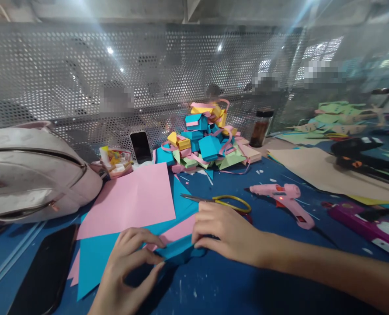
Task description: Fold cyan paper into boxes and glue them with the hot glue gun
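Both hands grip a small folded blue paper piece (178,251) with a pink strip (179,229) along its upper side. My left hand (129,262) pinches its left end between thumb and fingers. My right hand (219,229) has its fingers curled over the right end. Just beyond the right hand lie scissors (235,202) with yellow handle loops, blades toward the left. Under and behind the left hand are a large blue paper sheet (99,253) and a pink sheet (135,197) on top of it. Shadow hides the underside of the folded piece.
A heap of folded paper boxes (209,146) stands at the back. A pink glue gun (288,197) with a glowing light and a purple power strip (368,227) lie right. A dark phone (45,271) and white backpack (37,175) are left. A lidded bottle (261,129) stands behind.
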Tool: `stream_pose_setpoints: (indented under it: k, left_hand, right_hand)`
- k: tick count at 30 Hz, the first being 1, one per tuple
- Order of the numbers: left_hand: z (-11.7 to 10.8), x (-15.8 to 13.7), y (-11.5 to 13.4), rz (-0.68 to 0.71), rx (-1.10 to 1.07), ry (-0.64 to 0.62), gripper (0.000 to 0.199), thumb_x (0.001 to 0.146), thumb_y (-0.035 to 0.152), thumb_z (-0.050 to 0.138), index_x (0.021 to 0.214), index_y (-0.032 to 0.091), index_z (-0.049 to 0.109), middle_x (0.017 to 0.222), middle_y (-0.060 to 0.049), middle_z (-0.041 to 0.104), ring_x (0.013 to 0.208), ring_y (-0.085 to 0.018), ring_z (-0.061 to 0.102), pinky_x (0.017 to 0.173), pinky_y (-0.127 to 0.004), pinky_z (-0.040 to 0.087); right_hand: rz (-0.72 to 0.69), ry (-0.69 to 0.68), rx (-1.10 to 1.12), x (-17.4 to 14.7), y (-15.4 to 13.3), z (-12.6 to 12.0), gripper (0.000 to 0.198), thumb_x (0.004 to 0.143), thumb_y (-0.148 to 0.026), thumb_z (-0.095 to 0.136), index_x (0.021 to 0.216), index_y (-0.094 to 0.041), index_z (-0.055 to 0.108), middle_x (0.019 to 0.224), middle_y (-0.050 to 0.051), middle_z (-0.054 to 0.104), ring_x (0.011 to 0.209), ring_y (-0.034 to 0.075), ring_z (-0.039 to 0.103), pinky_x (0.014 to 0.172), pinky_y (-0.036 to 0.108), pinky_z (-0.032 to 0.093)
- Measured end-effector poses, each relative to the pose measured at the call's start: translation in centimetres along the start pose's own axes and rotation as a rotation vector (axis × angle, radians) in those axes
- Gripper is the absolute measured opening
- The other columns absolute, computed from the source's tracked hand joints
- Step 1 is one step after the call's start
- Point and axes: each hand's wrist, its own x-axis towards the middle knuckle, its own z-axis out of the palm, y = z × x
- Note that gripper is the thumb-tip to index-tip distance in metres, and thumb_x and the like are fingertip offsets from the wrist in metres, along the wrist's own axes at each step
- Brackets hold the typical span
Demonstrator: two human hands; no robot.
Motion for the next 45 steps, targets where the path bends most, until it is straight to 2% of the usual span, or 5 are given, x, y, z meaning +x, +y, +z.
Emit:
stream_pose_setpoints:
  k: [13,20,27,36,45]
  left_hand:
    - [-0.1,-0.2,-0.5,0.083,-0.017,-0.01,0.019,0.082,0.006,0.062,0.086,0.024,0.058,0.094,-0.001,0.065,0.095,-0.021,0.058,0.08,-0.037,0.044]
    - [0.3,-0.8,-0.9,-0.039,-0.057,-0.018,0.014,0.089,0.012,0.056,0.082,0.024,0.06,0.1,-0.005,0.062,0.098,-0.022,0.06,0.08,-0.035,0.05]
    - [0.4,-1.2,-1.0,-0.05,-0.138,-0.008,0.022,0.085,0.022,0.068,0.105,0.028,0.061,0.106,-0.006,0.061,0.099,-0.022,0.062,0.081,-0.032,0.053]
    - [0.1,-1.4,0.0,-0.001,-0.339,-0.167,0.035,0.084,0.019,0.07,0.116,0.03,0.058,0.106,-0.006,0.062,0.096,-0.021,0.063,0.079,-0.029,0.056]
    - [0.3,-1.4,1.1,0.074,-0.306,-0.134,0.043,0.081,0.034,0.073,0.122,0.031,0.059,0.109,-0.008,0.064,0.1,-0.024,0.064,0.085,-0.033,0.057]
  right_hand:
    - [-0.056,-0.041,0.007,0.2,0.1,-0.2,0.013,0.089,-0.013,0.061,0.077,-0.017,0.066,0.075,0.001,0.062,0.077,0.017,0.049,0.07,0.03,0.037]
    - [0.004,-0.026,0.028,0.0,0.5,0.1,0.01,0.092,-0.021,0.061,0.083,-0.019,0.066,0.084,0.002,0.064,0.083,0.017,0.055,0.079,0.031,0.04]
    - [0.146,0.129,0.257,-0.4,0.5,1.2,0.006,0.093,-0.023,0.059,0.098,-0.019,0.059,0.099,0.003,0.056,0.081,0.015,0.054,0.075,0.028,0.045]
    - [0.171,0.259,0.422,-0.3,0.5,2.4,0.012,0.098,-0.015,0.04,0.095,-0.02,0.051,0.098,0.004,0.051,0.088,0.017,0.051,0.079,0.03,0.044]
    - [0.211,0.183,0.581,-0.3,-0.2,2.8,0.013,0.098,-0.021,0.044,0.096,-0.019,0.057,0.096,0.004,0.061,0.09,0.018,0.058,0.083,0.033,0.048]
